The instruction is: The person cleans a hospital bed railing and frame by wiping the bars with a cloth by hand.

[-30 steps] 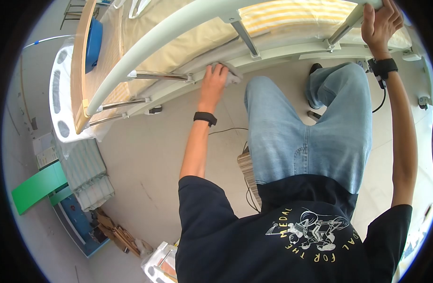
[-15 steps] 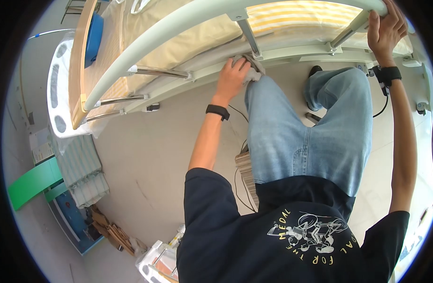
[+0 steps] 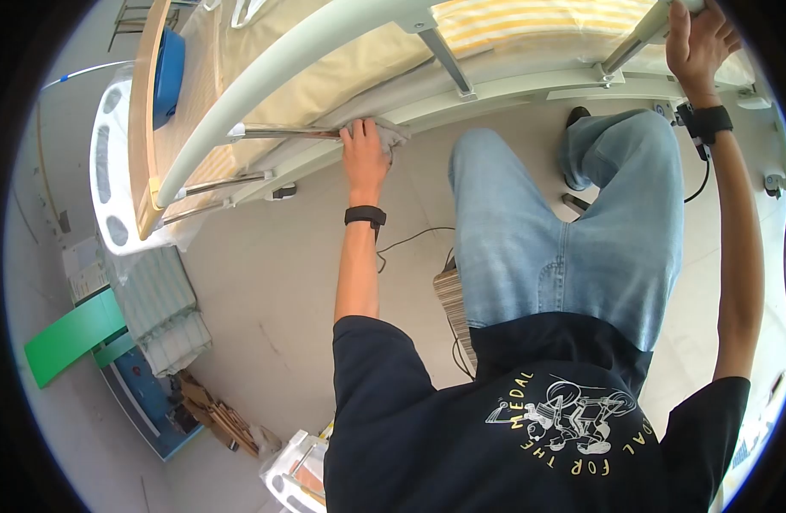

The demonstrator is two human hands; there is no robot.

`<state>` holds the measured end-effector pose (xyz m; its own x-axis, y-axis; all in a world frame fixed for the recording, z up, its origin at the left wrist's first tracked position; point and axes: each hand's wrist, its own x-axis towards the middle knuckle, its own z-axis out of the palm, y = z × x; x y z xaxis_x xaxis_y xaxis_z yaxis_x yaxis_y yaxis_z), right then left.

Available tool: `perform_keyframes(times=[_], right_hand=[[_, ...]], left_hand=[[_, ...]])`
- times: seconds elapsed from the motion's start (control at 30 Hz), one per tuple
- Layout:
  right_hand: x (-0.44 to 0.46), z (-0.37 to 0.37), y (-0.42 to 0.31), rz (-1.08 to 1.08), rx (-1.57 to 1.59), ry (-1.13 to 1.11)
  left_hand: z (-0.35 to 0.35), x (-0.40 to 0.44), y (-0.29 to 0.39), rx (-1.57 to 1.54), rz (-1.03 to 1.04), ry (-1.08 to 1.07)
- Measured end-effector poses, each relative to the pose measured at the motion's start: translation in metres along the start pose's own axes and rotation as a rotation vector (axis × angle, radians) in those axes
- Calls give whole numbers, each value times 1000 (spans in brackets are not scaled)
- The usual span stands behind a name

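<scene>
My left hand (image 3: 366, 156) is closed on a grey cloth (image 3: 391, 137), pressed against the lower side bar (image 3: 427, 112) of a bed, close to the foot of a metal rail post (image 3: 295, 132). Up at the right, my right hand (image 3: 699, 47) is wrapped round the end of the curved pale top rail (image 3: 239, 98); its fingertips are partly hidden. Behind the rail lies a mattress (image 3: 342, 81) in beige and yellow-striped covering with clear plastic over it.
A white bed end panel (image 3: 111, 162) and a wooden board (image 3: 151, 120) with a blue container (image 3: 168, 77) stand at the left. Folded striped fabric (image 3: 158, 299), a green panel (image 3: 72, 338) and flattened cardboard (image 3: 218, 410) are lower left. A dark cable (image 3: 410, 238) crosses the floor.
My left hand has slid leftward along the lower side bar with the cloth, from one rail post to the one beside it. My right hand stays on the rail.
</scene>
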<state>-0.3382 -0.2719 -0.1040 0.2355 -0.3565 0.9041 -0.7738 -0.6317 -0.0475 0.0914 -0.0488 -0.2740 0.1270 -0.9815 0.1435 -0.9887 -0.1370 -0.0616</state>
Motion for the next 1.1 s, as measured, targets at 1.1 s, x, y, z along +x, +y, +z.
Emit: perform_keyframes(times=[1.1], right_hand=[[-8,-6,8,-27,-91,15]], left_hand=[[-8,-4,16,15,46,-43]])
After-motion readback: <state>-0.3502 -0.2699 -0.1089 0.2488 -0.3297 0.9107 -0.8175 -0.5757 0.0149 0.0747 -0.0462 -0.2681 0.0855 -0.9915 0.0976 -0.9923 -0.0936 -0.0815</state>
